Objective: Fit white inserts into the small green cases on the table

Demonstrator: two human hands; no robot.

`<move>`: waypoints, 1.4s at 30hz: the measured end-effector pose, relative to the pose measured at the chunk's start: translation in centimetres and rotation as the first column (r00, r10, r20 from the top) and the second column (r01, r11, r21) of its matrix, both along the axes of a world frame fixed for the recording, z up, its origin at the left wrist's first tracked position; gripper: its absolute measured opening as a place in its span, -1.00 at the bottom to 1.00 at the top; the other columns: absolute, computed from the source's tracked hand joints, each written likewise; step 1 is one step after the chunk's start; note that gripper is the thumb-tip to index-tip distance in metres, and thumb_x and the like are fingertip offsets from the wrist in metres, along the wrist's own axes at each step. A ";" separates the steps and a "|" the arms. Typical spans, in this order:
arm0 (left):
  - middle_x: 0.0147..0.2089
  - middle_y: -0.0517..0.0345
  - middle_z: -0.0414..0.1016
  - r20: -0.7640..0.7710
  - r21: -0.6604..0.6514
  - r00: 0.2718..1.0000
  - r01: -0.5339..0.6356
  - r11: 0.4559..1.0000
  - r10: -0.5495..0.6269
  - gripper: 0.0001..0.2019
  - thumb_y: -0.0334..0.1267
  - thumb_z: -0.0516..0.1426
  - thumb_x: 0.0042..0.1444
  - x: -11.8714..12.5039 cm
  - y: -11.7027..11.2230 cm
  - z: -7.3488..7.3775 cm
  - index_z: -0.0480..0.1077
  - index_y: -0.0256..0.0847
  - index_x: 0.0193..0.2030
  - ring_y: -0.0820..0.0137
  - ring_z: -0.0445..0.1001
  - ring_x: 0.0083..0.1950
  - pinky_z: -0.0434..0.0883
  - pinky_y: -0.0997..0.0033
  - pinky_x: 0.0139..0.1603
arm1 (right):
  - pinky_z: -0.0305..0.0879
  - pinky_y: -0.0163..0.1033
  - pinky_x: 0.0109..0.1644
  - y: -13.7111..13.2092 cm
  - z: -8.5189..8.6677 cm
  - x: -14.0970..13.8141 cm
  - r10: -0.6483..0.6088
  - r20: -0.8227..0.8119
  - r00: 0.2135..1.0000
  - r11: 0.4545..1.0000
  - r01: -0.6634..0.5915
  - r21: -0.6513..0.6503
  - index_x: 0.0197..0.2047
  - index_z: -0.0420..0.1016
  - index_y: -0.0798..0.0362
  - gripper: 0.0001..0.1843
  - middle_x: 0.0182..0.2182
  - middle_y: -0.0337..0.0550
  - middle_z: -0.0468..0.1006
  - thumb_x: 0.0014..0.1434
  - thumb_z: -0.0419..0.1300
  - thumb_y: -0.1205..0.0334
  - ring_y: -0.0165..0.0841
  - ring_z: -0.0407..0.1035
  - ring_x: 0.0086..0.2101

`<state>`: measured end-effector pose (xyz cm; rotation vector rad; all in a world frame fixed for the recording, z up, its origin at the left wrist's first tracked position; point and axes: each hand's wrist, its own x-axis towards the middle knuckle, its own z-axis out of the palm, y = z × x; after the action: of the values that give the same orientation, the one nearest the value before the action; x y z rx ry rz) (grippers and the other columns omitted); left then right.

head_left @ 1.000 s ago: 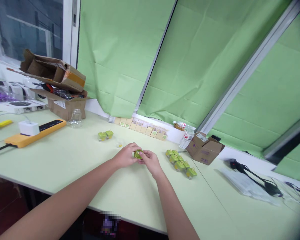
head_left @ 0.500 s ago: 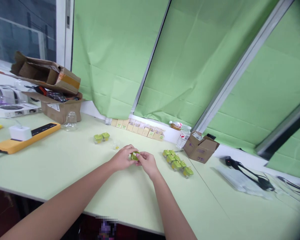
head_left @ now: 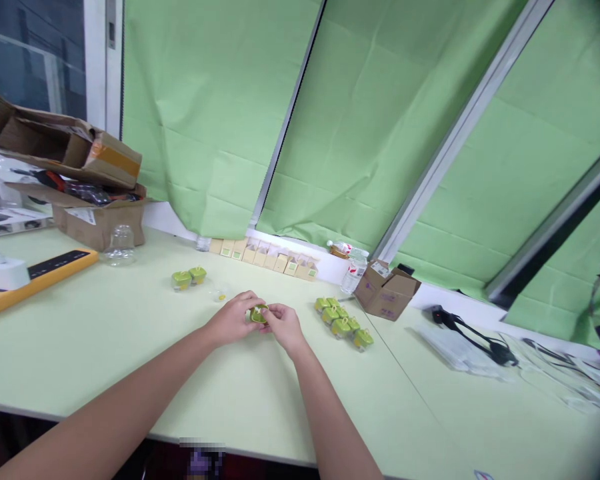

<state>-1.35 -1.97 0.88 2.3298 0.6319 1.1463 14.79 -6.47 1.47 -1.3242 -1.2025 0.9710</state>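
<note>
Between my two hands, above the middle of the table, is a small green lid, tilted so that its hollow side shows. My left hand grips its left edge. The thumb and fingers of my right hand pinch it from the right. Just beyond my hands lies a small clear cup with something yellow in it. Two little clear containers with green lids stand to the left. Several more green-lidded containers are grouped to the right of my right hand.
Small tan boxes line the back edge. At right are a plastic bottle, a cardboard box, a black headset strap and clear plastic bags. A yellow power strip, clear jar and cardboard boxes are at left.
The view has swung slightly to the right, so everything sits further left in the picture. Both hands keep hold of the green lid, with little other movement.
</note>
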 end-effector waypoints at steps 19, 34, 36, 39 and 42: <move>-0.11 0.11 0.41 -0.039 0.072 0.999 0.000 0.997 0.003 -0.67 -0.35 0.19 0.06 -0.2 -0.6 0.5 0.42 -0.09 -0.01 0.28 0.39 -0.03 0.37 0.30 -0.02 | 0.43 -0.21 -0.28 -0.7 0.5 0.0 0.087 -0.109 0.990 0.995 -0.092 -0.036 -0.30 0.48 0.13 -0.51 -0.39 -0.15 0.57 -0.20 0.44 -0.04 -0.35 0.46 -0.43; -0.12 0.12 0.40 -0.039 0.074 0.999 0.013 0.997 -0.010 -0.64 -0.40 0.18 0.02 0.0 -1.0 0.8 0.43 -0.07 0.00 0.27 0.39 -0.04 0.38 0.31 -0.04 | 0.39 -0.23 -0.43 0.1 -0.5 0.0 0.037 0.031 0.999 0.998 -0.038 0.041 -0.35 0.40 0.09 -0.62 -0.50 -0.25 0.47 -0.11 0.35 -0.01 -0.40 0.37 -0.55; -0.12 0.11 0.40 -0.047 0.071 0.999 0.014 0.997 -0.011 -0.63 -0.39 0.18 0.02 0.0 -1.1 0.8 0.43 -0.06 0.01 0.26 0.39 -0.04 0.38 0.31 -0.04 | 0.39 -0.23 -0.44 0.1 -0.5 0.0 0.035 0.042 0.999 0.998 -0.037 0.051 -0.35 0.39 0.09 -0.65 -0.50 -0.26 0.46 -0.09 0.33 0.02 -0.40 0.36 -0.55; -0.12 0.11 0.40 -0.055 0.064 0.998 0.018 0.998 -0.015 -0.63 -0.39 0.19 0.02 0.0 -1.0 0.8 0.43 -0.07 0.00 0.26 0.39 -0.04 0.37 0.31 -0.04 | 0.38 -0.23 -0.45 0.0 -0.5 -0.1 0.038 0.050 0.998 0.997 -0.042 0.061 -0.36 0.37 0.08 -0.67 -0.50 -0.26 0.45 -0.08 0.31 0.03 -0.40 0.36 -0.55; -0.10 0.10 0.40 -0.042 0.045 0.999 0.020 0.999 -0.019 -0.64 -0.39 0.18 0.03 0.1 -1.1 0.7 0.43 -0.08 0.00 0.27 0.39 -0.04 0.38 0.31 -0.03 | 0.36 -0.24 -0.45 0.0 -0.4 -0.2 0.038 0.052 0.998 0.997 -0.041 0.065 -0.37 0.38 0.07 -0.67 -0.51 -0.27 0.45 -0.09 0.31 0.03 -0.40 0.35 -0.55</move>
<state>-1.30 -3.08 1.62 2.3984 0.6023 1.1176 14.58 -6.49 1.07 -1.2835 -1.2930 0.9225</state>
